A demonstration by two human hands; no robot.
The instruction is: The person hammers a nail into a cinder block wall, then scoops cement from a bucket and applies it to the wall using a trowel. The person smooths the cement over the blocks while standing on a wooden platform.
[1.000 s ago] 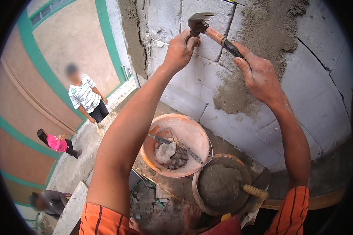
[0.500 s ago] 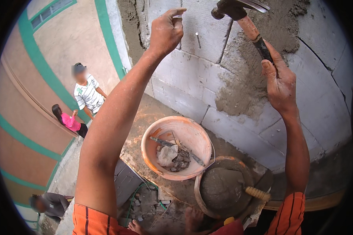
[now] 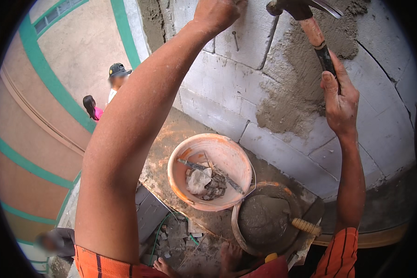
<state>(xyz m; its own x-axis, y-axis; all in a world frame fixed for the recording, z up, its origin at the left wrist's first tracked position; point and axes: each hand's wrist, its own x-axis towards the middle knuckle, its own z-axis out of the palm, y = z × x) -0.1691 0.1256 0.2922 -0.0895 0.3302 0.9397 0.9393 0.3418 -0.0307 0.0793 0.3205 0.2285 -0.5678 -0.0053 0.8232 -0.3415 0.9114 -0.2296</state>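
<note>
Toward the left edge of the white block wall (image 3: 213,83), a thin metal nail (image 3: 235,41) juts out; above it the left grip (image 3: 217,15) curls, its contents unclear. A misaimed swing of the black-and-tan-handled claw hammer (image 3: 312,30), wrapped in the right grip (image 3: 342,99), could strike the left.

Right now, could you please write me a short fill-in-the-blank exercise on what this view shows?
1. The right hand grips a ____ by its handle.
2. A nail sticks out of the pale block ____.
3. In the picture, the bucket of grey mortar stands to the ____ of the pinkish bucket.
4. The sleeves are ____ with dark stripes.

Missing words: hammer; wall; right; orange.
</note>
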